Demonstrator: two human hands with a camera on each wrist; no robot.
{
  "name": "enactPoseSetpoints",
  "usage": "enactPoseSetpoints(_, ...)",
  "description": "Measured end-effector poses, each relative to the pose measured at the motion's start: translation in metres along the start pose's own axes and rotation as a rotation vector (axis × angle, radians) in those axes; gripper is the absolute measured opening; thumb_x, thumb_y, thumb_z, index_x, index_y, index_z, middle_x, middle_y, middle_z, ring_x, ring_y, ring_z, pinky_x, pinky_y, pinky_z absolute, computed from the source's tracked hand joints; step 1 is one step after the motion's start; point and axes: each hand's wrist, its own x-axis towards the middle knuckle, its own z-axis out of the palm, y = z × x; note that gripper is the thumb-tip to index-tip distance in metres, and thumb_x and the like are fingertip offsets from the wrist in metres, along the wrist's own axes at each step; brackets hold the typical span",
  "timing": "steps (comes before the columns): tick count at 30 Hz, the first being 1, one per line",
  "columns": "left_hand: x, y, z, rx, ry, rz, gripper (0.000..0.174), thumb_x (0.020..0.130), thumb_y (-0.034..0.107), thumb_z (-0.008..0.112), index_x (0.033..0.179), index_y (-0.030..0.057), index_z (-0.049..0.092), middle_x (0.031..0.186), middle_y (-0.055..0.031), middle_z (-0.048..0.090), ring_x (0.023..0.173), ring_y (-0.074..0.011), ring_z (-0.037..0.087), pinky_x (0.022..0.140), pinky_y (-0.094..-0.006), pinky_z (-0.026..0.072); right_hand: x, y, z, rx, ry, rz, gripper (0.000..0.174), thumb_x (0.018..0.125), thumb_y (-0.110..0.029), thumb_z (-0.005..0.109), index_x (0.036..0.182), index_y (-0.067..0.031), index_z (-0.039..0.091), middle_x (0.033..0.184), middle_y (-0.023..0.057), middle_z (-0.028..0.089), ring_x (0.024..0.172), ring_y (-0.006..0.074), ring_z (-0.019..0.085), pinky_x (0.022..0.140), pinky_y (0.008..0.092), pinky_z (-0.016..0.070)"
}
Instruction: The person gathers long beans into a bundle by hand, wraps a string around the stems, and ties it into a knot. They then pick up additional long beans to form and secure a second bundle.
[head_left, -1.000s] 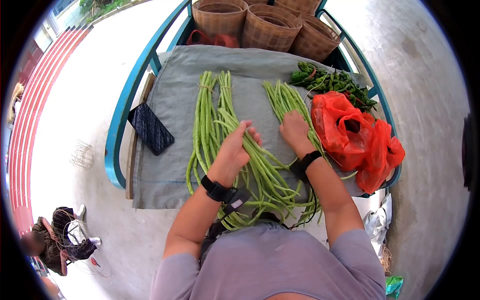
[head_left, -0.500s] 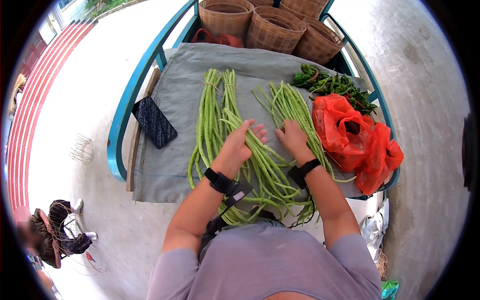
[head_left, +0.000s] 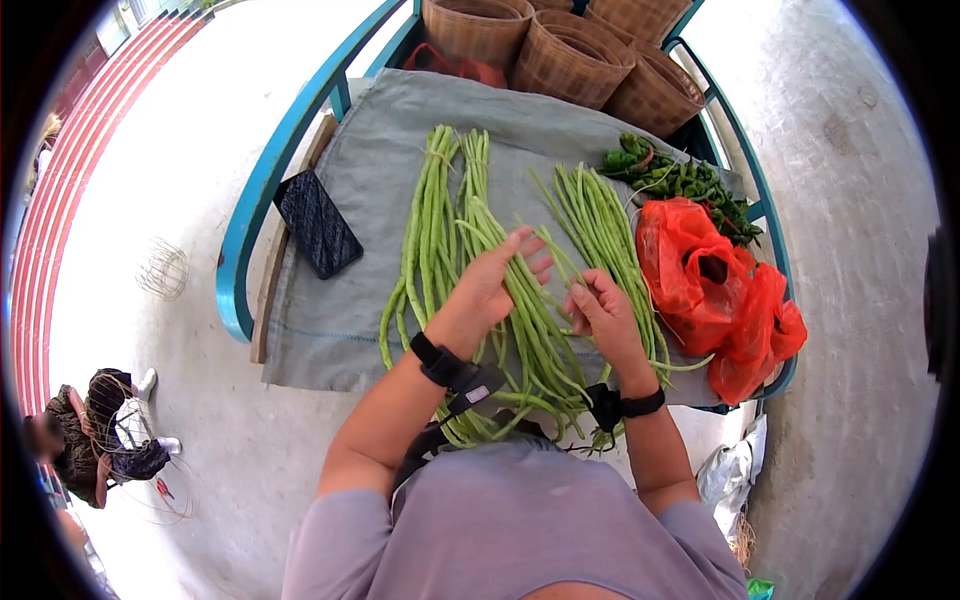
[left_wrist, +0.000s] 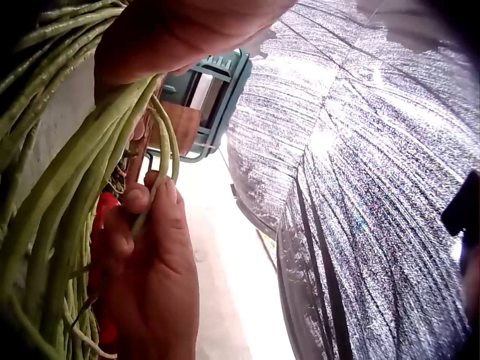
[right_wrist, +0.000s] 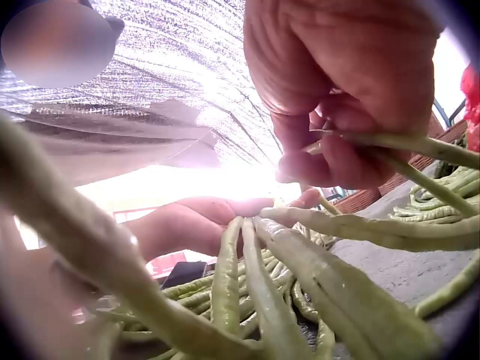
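In the head view the left hand (head_left: 492,283) curls round a bunch of long green beans (head_left: 535,320), its fingers on the bunch's right side. Just to its right, the right hand (head_left: 607,318) pinches a thin bean or two between thumb and fingers; the left wrist view also shows this right hand (left_wrist: 154,262) with bean stems (left_wrist: 166,142) at its fingertips. Two tied bean bundles (head_left: 433,200) lie left of the hands on grey cloth (head_left: 340,230). A loose bean pile (head_left: 605,220) lies beyond the right hand.
A dark phone-like object (head_left: 318,224) lies at the cloth's left. Green peppers (head_left: 690,185) and red plastic bags (head_left: 690,260) are at the right. Wicker baskets (head_left: 570,60) stand behind, inside the blue cart rail (head_left: 262,190). Another person (head_left: 80,440) is at lower left.
The right hand has drawn back from the right bean pile toward the left hand, with beans now between its fingers. The left hand keeps its bunch. The head view has shifted slightly.
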Motion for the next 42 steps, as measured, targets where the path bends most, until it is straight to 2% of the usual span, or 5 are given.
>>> enactPoseSetpoints(10,-0.009,0.001,0.007,0.002,0.058,0.04,0.037,0.101,0.025,0.046,0.133,0.0087,0.045,0.123,-0.0119,0.057,0.093,-0.0227,0.059,0.083,-0.0399,0.0529,-0.02,0.009,-0.005,-0.029,0.05,0.014,0.014,0.096,-0.017,0.056,0.101,-0.0038,0.059,0.077,-0.0019,0.059,0.059,0.0039,0.048,0.054,0.0178,0.0395)
enactPoseSetpoints(13,-0.011,0.004,0.006,0.007,-0.127,0.038,0.035,0.1,0.026,0.047,0.131,0.0096,0.049,0.115,-0.0096,0.061,0.092,-0.0198,0.059,0.081,-0.0377,0.052,-0.023,0.01,-0.005,-0.038,0.058,0.015,0.015,0.095,-0.017,0.059,0.101,-0.0036,0.06,0.077,-0.0027,0.059,0.06,0.0037,0.049,0.054,0.0181,0.0397)
enactPoseSetpoints(30,-0.021,0.0,0.017,0.022,-0.077,0.078,0.026,0.1,0.03,0.047,0.118,0.0113,0.048,0.097,-0.0052,0.06,0.09,-0.0221,0.06,0.089,-0.0447,0.0499,-0.023,0.026,0.004,-0.22,0.17,-0.089,0.015,0.089,-0.011,0.065,0.101,-0.0025,0.064,0.079,-0.0021,0.057,0.064,0.0039,0.048,0.056,0.02,0.0405)
enactPoseSetpoints(39,-0.018,0.0,0.008,0.006,0.045,0.124,0.021,0.097,0.028,0.056,0.108,0.0113,0.05,0.078,-0.001,0.053,0.071,-0.0159,0.054,0.075,-0.0358,0.0499,0.014,0.023,-0.035,-0.877,0.327,-0.193,0.025,0.088,-0.029,0.061,0.102,-0.0082,0.064,0.094,0.0123,0.062,0.081,0.0317,0.061,0.072,0.0405,0.0481)
enactPoseSetpoints(42,-0.015,0.0,0.007,-0.007,0.069,0.119,0.018,0.096,0.024,0.056,0.107,0.0105,0.052,0.077,-0.0015,0.054,0.069,-0.0167,0.055,0.073,-0.0359,0.0506,0.046,0.055,-0.05,-1.311,0.41,-0.261,0.027,0.083,-0.028,0.065,0.1,-0.008,0.061,0.095,0.0118,0.061,0.084,0.0313,0.063,0.073,0.0424,0.0499)
